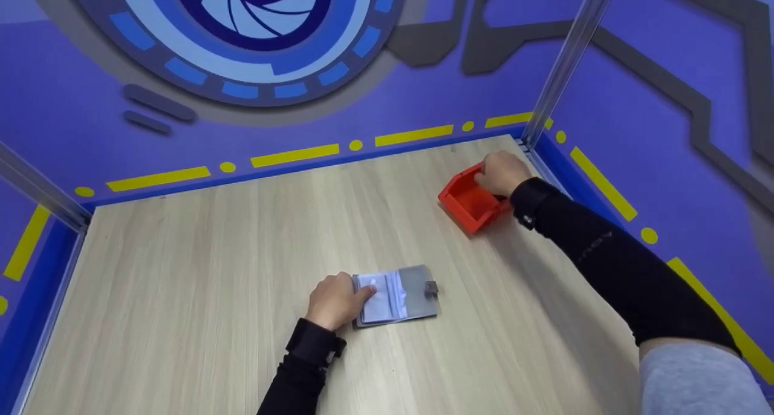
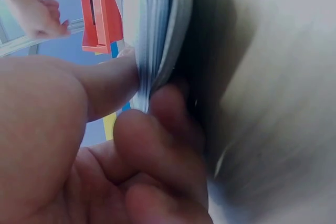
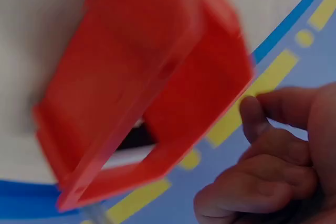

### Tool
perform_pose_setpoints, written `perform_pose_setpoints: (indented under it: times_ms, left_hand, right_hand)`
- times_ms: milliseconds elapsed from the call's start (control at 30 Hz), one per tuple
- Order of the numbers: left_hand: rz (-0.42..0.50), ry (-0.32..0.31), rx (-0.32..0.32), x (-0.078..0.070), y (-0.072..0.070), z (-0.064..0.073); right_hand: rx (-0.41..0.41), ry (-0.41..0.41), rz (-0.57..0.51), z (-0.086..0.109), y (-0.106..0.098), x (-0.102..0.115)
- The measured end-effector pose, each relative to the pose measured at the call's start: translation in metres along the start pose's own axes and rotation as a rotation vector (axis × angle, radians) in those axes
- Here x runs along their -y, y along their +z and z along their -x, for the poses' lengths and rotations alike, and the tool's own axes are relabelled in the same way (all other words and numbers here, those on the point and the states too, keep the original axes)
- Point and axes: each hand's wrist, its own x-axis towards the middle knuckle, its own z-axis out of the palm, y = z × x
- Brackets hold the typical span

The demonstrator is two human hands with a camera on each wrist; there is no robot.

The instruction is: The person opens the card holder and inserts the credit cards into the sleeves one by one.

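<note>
On the table lies an unfolded grey card holder with clear plastic sleeves and a snap tab on its right side. My left hand grips its left edge, thumb over the sleeves. The left wrist view shows the curled fingers against the holder's underside and a thick stack of sleeves. Toward the back right, my right hand is over a red plastic bin. In the right wrist view its fingers are curled beside the bin, with nothing visible between thumb and index finger. A dark patch shows through the bin's opening.
Printed blue-purple panels rise behind the wooden tabletop and along its sides. A metal post stands at the back right corner, close to the right hand. Bare wood surrounds the card holder.
</note>
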Motion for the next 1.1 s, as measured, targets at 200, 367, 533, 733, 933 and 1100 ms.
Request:
perform_pose_setpoints:
  times_ms: [200, 367, 533, 733, 933, 1100]
  left_hand:
    - [-0.002, 0.003, -0.013, 0.002, 0.003, 0.003]
    - [0.008, 0.011, -0.008, -0.002, 0.007, 0.002]
    - [0.018, 0.007, 0.014, -0.006, 0.006, 0.0]
    - [0.009, -0.006, 0.017, -0.005, 0.0, -0.002]
    - [0.016, -0.014, 0.021, -0.001, -0.002, -0.003]
    - [0.015, -0.017, 0.019, 0.001, -0.003, -0.002]
  right_hand:
    - [-0.069, -0.029, 0.228, -0.019, 0.011, -0.031]
    - [-0.107, -0.01, 0.354, -0.026, 0.024, -0.053]
    - [-0.146, 0.011, 0.342, -0.027, 0.024, -0.059]
    - [-0.163, -0.032, 0.347, -0.026, 0.017, -0.048]
    - [-0.126, -0.048, 0.278, -0.019, 0.006, -0.036]
    - [-0.167, -0.046, 0.152, -0.001, -0.012, -0.023]
